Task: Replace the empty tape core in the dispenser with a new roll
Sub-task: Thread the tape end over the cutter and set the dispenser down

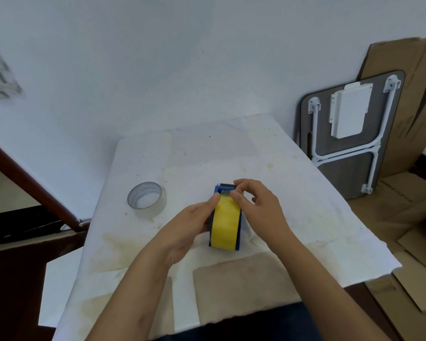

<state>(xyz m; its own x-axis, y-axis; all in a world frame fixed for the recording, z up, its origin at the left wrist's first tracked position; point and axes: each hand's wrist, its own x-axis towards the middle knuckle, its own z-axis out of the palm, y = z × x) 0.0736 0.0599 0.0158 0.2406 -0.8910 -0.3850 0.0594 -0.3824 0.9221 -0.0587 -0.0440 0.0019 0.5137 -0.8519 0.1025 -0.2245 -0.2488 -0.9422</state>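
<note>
A yellow tape roll [225, 223] sits inside the blue dispenser [239, 232] at the middle of the white-covered table [305, 205]. My left hand [192, 222] grips the dispenser's left side, thumb against the roll's top edge. My right hand [256, 203] pinches the tape's free end near the metal plate at the dispenser's far end. The empty clear tape core [146, 199] stands on the table to the left, apart from both hands.
A folded small table [349, 134] leans on the wall at the right, with flattened cardboard [403, 217] behind it and on the floor. A dark wooden rail [35, 183] runs at the left. A brown sheet [236, 286] lies near the table's front edge.
</note>
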